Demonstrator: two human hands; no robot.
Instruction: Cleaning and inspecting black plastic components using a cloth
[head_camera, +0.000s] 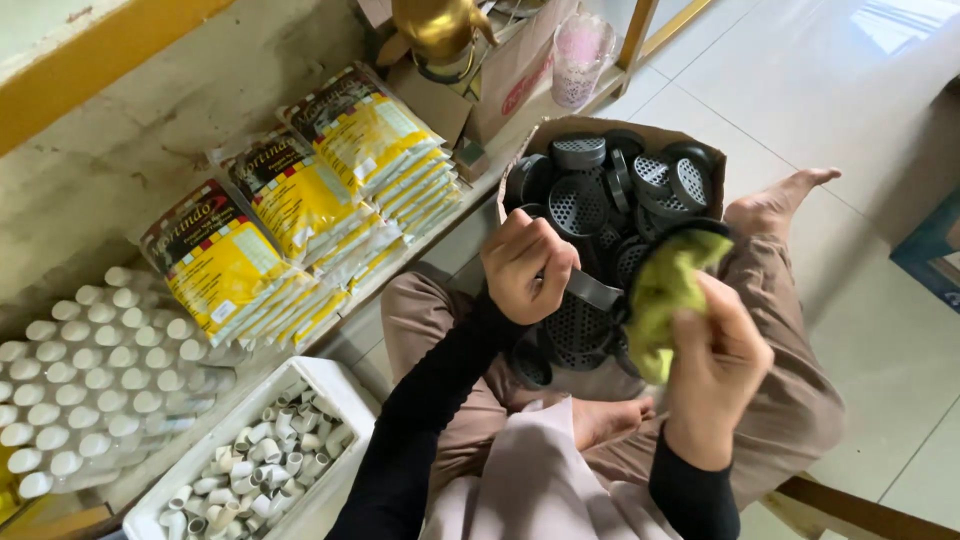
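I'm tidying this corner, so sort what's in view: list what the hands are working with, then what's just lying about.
In use:
left hand holding a black perforated cap
right hand pressing a green cloth
cardboard box of matching black caps

Lying about:
yellow packets
white tub of small white fittings
stacked white tubes
gold kettle

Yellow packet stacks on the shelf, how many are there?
3 stacks of yellow packets, in a diagonal row on the low shelf: one at upper right, one in the middle, one at lower left. Each holds several packets, too overlapped to count.
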